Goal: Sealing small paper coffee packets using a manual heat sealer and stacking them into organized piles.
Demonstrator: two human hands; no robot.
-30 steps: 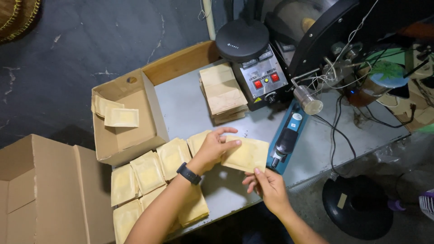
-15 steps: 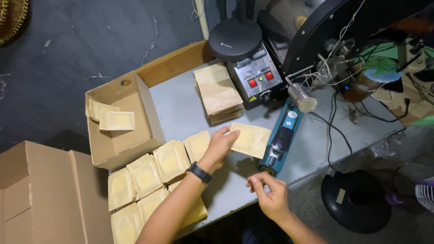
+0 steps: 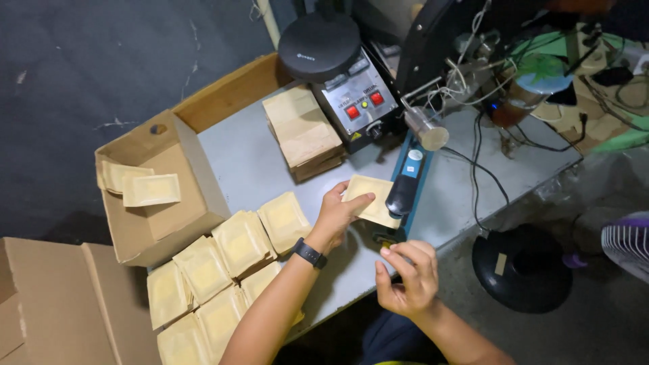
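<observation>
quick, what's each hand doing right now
Left hand: holding the tan pouch against the blue sealer bar.
Right hand: empty, fingers loosely curled, off the table edge.

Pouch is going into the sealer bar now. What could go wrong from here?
1. The left hand holds the tan pouch right against the blue sealer bar; the fingertips could get pinched or burned if the bar closes.
2. Only that hand grips the pouch; the right hand is off it, so it may feed in skewed and seal crooked.
3. Loose cables trail across the table beside the sealer and might snag.
</observation>
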